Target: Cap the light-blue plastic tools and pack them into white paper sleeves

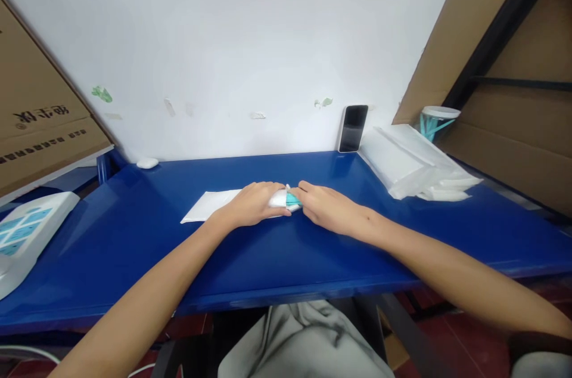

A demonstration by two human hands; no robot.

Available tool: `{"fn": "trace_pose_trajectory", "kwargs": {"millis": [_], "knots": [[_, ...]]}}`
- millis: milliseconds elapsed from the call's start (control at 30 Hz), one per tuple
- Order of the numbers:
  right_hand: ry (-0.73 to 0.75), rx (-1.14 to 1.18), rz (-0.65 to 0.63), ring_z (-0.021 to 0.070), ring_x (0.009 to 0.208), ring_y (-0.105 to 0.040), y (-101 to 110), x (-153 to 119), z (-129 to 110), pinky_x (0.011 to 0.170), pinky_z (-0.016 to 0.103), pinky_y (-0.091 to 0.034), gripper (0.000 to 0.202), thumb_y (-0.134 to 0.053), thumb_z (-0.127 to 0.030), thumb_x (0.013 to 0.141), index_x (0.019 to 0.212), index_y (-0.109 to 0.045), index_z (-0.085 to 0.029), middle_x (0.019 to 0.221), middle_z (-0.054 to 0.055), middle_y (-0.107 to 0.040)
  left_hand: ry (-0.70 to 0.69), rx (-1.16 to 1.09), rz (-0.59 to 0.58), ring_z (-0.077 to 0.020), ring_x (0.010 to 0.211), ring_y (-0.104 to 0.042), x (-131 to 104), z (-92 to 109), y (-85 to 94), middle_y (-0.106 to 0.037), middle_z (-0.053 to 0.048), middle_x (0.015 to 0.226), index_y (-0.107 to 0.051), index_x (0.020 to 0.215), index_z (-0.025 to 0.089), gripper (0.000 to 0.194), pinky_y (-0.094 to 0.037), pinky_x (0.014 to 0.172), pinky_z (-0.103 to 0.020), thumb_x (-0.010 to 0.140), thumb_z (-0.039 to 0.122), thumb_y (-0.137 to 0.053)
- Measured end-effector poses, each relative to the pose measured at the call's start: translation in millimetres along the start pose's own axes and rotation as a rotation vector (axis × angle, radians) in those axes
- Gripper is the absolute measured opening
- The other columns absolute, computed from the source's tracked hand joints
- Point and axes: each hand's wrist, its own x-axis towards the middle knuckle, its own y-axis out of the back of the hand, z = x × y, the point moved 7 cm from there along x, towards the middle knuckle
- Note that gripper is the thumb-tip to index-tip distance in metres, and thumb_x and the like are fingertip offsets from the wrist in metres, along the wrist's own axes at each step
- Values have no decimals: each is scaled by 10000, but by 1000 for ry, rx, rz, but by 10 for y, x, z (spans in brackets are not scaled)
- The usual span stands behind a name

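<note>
A flat white pouch point(210, 206) lies on the blue table, its far-left end uncovered. My left hand point(253, 204) is closed round the pouch near its right end, thumb below and fingers above. That end gapes, and a small teal piece point(292, 199) with white edges shows at the opening. My right hand point(325, 205) is closed with its fingertips pinching the teal piece at the mouth of the pouch. The fingers hide most of this piece, so its exact kind does not show.
A stack of white pouches point(402, 157) lies at the right, near a clear cup point(435, 121) of teal sticks. A phone point(353, 129) leans on the wall. A white object point(147, 163) sits back left; a white device point(36, 235) with blue-labelled panel stands left.
</note>
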Motion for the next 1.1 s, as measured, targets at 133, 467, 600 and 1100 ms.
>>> {"fn": "trace_pose_trajectory", "kwargs": {"millis": [133, 467, 600, 1100], "knots": [[-114, -120, -7, 247, 789, -685, -10, 20, 129, 616, 297, -362, 367, -335, -298, 1078, 1404, -501, -268, 985, 98, -699, -35, -10, 9, -294, 1024, -678, 1, 10, 15, -726, -90, 1156, -650, 1180, 207, 529, -460, 840, -360, 989, 667, -472], [116, 183, 204, 178, 769, -600, 33, 21, 55, 656, 280, -361, 336, -455, -257, 972, 1280, -577, -202, 1009, 60, -636, -42, 3, 32, -262, 895, -662, -37, 16, 71, -702, -64, 1005, -607, 1036, 213, 516, -425, 732, -326, 980, 702, -452], [208, 356, 158, 178, 850, -605, 26, 41, 86, 763, 286, -420, 390, -470, -162, 918, 1284, -602, -195, 1025, 59, -639, -33, 19, 15, -260, 873, -665, -22, 0, 68, -708, -66, 990, -616, 1021, 211, 516, -410, 704, -317, 972, 703, -469], [-61, 905, -44, 140, 525, -600, -214, 134, 581, 635, 293, -475, 453, -487, -456, 995, 1376, -500, -211, 740, -22, -651, -4, -139, 41, -262, 899, -636, 36, -143, -16, -693, -71, 1019, -610, 1090, 197, 509, -402, 731, -321, 980, 676, -480]]}}
